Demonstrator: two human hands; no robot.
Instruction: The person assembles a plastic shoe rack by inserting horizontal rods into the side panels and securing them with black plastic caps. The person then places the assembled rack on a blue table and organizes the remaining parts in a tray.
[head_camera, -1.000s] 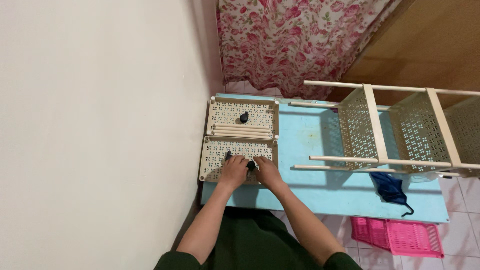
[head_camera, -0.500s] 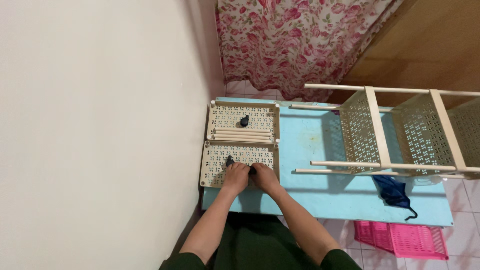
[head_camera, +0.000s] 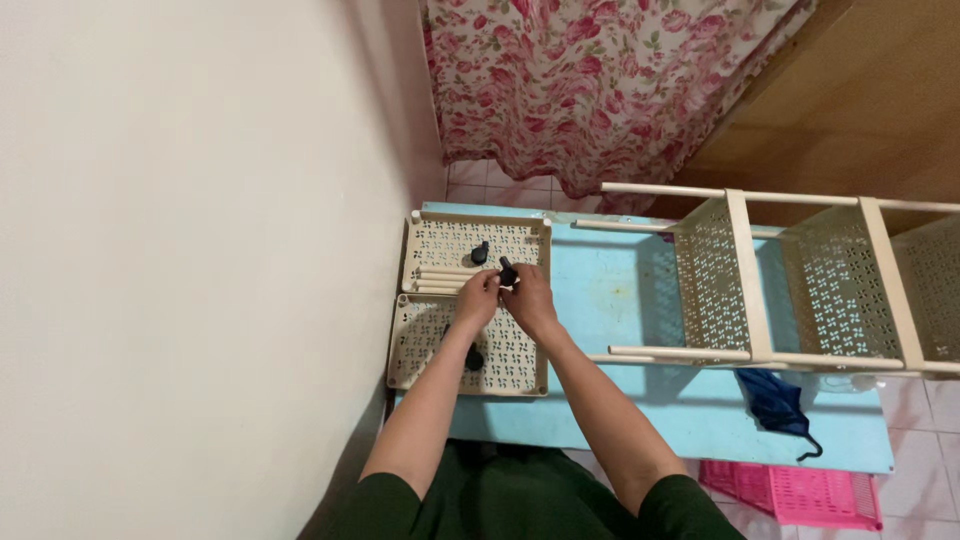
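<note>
One small black caster wheel (head_camera: 508, 272) is held between both hands above the seam where two cream perforated trays meet. Its dark rounded end points up and away from the person, so its long axis appears to run roughly away from the body; the lower end is hidden by fingers. The left hand (head_camera: 477, 297) is closed around it from the left, the right hand (head_camera: 527, 300) pinches it from the right, and the fingertips of both are curled tight about it.

Just beyond, a second black caster (head_camera: 481, 252) lies on the far tray (head_camera: 430, 240), beside a bundle of cream rods (head_camera: 432, 277) laid crosswise. A third caster (head_camera: 473, 360) rests on the near tray (head_camera: 412, 350), under the left forearm. Both trays sit at the left end of a light blue table (head_camera: 610, 290), against the wall. A cream shelf rack (head_camera: 800, 290) lies on its side to the right, with a dark blue umbrella (head_camera: 770, 398) near it.
</note>
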